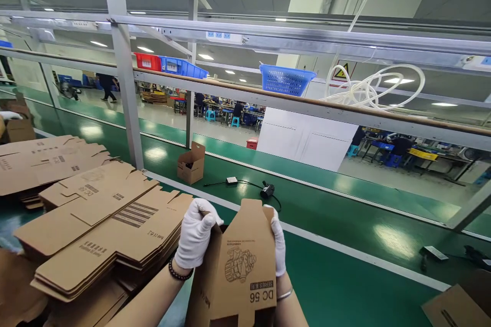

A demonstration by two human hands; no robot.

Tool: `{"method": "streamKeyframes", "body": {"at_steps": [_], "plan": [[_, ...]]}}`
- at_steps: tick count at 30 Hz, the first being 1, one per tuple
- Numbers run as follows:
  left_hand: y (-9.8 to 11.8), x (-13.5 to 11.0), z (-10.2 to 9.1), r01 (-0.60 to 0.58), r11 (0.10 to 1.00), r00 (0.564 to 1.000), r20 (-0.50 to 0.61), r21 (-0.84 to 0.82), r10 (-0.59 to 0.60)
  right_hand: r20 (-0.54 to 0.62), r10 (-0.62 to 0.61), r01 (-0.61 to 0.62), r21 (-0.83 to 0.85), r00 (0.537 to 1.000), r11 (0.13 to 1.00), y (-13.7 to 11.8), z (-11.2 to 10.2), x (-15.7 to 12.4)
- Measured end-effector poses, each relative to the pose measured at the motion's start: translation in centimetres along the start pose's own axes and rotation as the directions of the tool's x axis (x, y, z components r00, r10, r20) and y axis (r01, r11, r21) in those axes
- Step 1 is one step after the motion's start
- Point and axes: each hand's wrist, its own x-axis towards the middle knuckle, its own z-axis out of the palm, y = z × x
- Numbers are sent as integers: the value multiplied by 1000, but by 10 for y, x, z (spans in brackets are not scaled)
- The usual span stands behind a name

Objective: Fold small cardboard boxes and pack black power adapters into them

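Between my white-gloved hands is a brown cardboard box, partly folded up, with a line drawing and "DC 56" printed upside down on its front panel. My left hand grips its upper left edge, thumb over the rim. On the right side, my right hand is closed around the box's edge, with some fingers hidden behind the panel. Just left of the box lies a stack of flat printed cardboard blanks. The inside of the box is mostly out of sight.
On the green conveyor stand a small open box and a black device with a cable. Another white-labelled cable piece and a box lie at right. A metal post and shelf hold a blue basket and coiled tubing.
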Motion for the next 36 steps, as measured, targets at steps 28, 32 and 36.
{"method": "streamKeyframes", "body": {"at_steps": [28, 32, 36], "plan": [[26, -15, -5, -168, 937, 917, 397, 305, 35, 220, -487, 531, -448, 845, 719, -12, -2, -19], [32, -25, 0, -294, 896, 901, 409, 332, 144, 302, -568, 635, -499, 765, 590, -17, 6, -28], [43, -23, 6, -350, 843, 904, 385, 409, 188, 196, -594, 582, -576, 780, 574, -19, 15, -36]]}}
